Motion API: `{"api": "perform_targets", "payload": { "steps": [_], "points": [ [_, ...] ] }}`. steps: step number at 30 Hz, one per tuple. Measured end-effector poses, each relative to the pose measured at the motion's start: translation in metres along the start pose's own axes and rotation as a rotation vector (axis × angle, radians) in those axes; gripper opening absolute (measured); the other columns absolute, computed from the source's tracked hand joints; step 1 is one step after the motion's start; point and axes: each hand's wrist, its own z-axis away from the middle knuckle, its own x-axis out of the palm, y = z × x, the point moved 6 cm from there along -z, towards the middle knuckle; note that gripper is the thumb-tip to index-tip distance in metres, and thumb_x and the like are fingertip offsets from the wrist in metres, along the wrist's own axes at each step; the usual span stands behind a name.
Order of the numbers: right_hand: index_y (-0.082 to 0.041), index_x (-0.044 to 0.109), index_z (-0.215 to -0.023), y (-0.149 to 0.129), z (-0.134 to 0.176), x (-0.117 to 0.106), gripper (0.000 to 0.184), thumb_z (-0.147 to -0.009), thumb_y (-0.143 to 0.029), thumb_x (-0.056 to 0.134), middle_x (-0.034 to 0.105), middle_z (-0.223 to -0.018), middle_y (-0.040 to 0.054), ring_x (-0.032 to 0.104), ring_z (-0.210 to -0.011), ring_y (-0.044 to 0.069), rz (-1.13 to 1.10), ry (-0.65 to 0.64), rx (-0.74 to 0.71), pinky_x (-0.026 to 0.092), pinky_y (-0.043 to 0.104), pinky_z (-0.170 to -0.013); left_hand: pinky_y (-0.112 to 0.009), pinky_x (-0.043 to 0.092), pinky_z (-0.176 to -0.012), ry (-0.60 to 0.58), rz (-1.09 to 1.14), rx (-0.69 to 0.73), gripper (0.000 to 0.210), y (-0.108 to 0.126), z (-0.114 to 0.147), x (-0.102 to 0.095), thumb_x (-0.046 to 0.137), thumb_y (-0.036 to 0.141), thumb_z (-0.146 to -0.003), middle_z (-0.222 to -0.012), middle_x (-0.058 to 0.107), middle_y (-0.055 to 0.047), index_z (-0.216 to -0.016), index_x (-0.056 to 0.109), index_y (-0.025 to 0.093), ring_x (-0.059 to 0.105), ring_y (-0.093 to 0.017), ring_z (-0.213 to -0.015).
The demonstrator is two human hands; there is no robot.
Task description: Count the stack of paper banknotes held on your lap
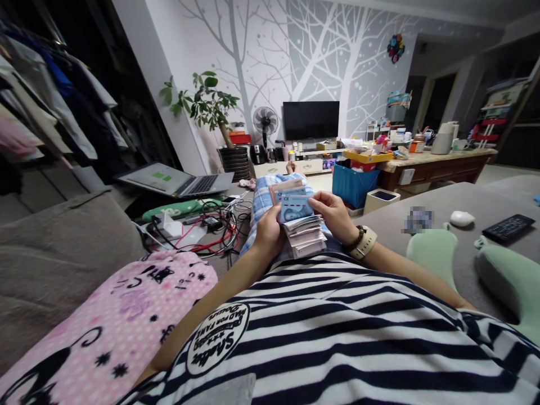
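My left hand [269,232] is closed around the left side of a thick bundle of banknotes [306,236], whose layered edges face me above my lap. A blue banknote [296,208] with a pale portrait stands up at the front of the bundle. Its right upper corner is pinched between the thumb and fingers of my right hand [335,212]. More blue and pinkish notes [287,187] fan out behind it. A dark bead bracelet and a pale watch [365,243] are on my right wrist.
To the left are an open laptop [181,183], tangled cables [215,228] and a pink patterned cushion [164,281]. On the right lie a remote control [508,229], a white mouse-like object [462,219] and green cushion-like pieces [434,253]. A blue box [355,185] stands by the wooden table [459,169].
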Motion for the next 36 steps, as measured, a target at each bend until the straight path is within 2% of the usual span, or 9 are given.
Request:
{"api": "perform_targets", "payload": {
  "steps": [6, 12, 15, 19, 21, 24, 28, 32, 36],
  "points": [
    [-0.027, 0.068, -0.081, -0.003, 0.001, -0.001, 0.071, -0.082, -0.087, 0.107, 0.058, -0.072, -0.0038, 0.05, -0.07, 0.017, 0.004, 0.01, -0.018, 0.044, 0.033, -0.065, -0.055, 0.072, -0.123, -0.046, -0.015, -0.016, 0.023, 0.004, 0.005, 0.008, 0.099, 0.042, -0.081, -0.107, 0.098, -0.009, -0.095, 0.089, 0.026, 0.092, -0.046, -0.137],
    [-0.027, 0.068, -0.079, -0.003, 0.002, -0.001, 0.072, -0.082, -0.089, 0.105, 0.057, -0.072, -0.0033, 0.049, -0.071, 0.017, 0.006, 0.017, -0.01, 0.044, 0.033, -0.065, -0.057, 0.073, -0.122, -0.072, -0.038, -0.02, 0.028, 0.005, 0.004, 0.007, 0.097, 0.044, -0.076, -0.104, 0.097, -0.01, -0.095, 0.091, 0.025, 0.092, -0.047, -0.133],
    [-0.027, 0.068, -0.079, -0.004, 0.002, -0.001, 0.074, -0.081, -0.092, 0.106, 0.057, -0.07, -0.0034, 0.05, -0.069, 0.017, 0.004, 0.017, -0.014, 0.044, 0.033, -0.065, -0.056, 0.073, -0.121, -0.067, -0.036, -0.008, 0.026, 0.0, 0.001, 0.006, 0.095, 0.044, -0.078, -0.104, 0.098, -0.011, -0.094, 0.092, 0.024, 0.091, -0.047, -0.134],
    [-0.027, 0.072, -0.08, -0.002, 0.003, 0.0, 0.079, -0.087, -0.102, 0.096, 0.066, -0.069, 0.0002, 0.053, -0.065, 0.017, -0.035, 0.024, -0.005, 0.045, 0.033, -0.063, -0.057, 0.072, -0.124, -0.02, 0.003, 0.032, 0.022, -0.003, 0.0, 0.007, 0.095, 0.043, -0.084, -0.103, 0.097, -0.01, -0.097, 0.093, 0.026, 0.091, -0.046, -0.139],
    [-0.027, 0.074, -0.082, -0.001, 0.003, -0.001, 0.079, -0.089, -0.103, 0.093, 0.068, -0.069, 0.0015, 0.053, -0.064, 0.017, -0.04, 0.032, 0.009, 0.045, 0.033, -0.062, -0.06, 0.072, -0.127, -0.045, -0.013, 0.006, 0.025, -0.002, 0.002, 0.009, 0.099, 0.043, -0.084, -0.112, 0.099, -0.011, -0.1, 0.092, 0.026, 0.091, -0.048, -0.142],
    [-0.028, 0.069, -0.078, 0.0, 0.003, -0.003, 0.079, -0.083, -0.1, 0.1, 0.065, -0.068, -0.0005, 0.052, -0.065, 0.016, -0.016, 0.064, 0.017, 0.044, 0.032, -0.061, -0.061, 0.073, -0.127, -0.049, -0.04, -0.006, 0.027, 0.005, 0.007, 0.008, 0.103, 0.042, -0.084, -0.118, 0.1, -0.011, -0.102, 0.092, 0.026, 0.092, -0.048, -0.141],
    [-0.028, 0.066, -0.079, 0.002, 0.002, -0.005, 0.081, -0.072, -0.097, 0.108, 0.065, -0.07, -0.0025, 0.052, -0.067, 0.016, 0.006, 0.087, 0.052, 0.044, 0.032, -0.063, -0.059, 0.074, -0.125, -0.053, -0.06, -0.016, 0.026, 0.011, 0.013, 0.008, 0.107, 0.038, -0.079, -0.114, 0.101, -0.009, -0.097, 0.092, 0.027, 0.094, -0.047, -0.137],
    [-0.028, 0.065, -0.076, 0.002, 0.002, -0.004, 0.083, -0.072, -0.099, 0.107, 0.061, -0.069, -0.0035, 0.052, -0.069, 0.016, 0.026, 0.056, 0.065, 0.045, 0.033, -0.066, -0.064, 0.073, -0.129, -0.067, -0.059, -0.029, 0.034, 0.011, 0.016, 0.011, 0.109, 0.038, -0.076, -0.116, 0.101, -0.009, -0.104, 0.092, 0.027, 0.093, -0.049, -0.141],
    [-0.027, 0.062, -0.072, 0.0, 0.001, -0.003, 0.084, -0.074, -0.098, 0.107, 0.055, -0.067, -0.0042, 0.048, -0.07, 0.016, 0.042, 0.031, 0.028, 0.042, 0.033, -0.067, -0.066, 0.072, -0.129, -0.046, -0.056, -0.015, 0.034, 0.007, 0.012, 0.009, 0.106, 0.037, -0.08, -0.12, 0.101, -0.009, -0.112, 0.095, 0.028, 0.092, -0.05, -0.144]
  ]
}}
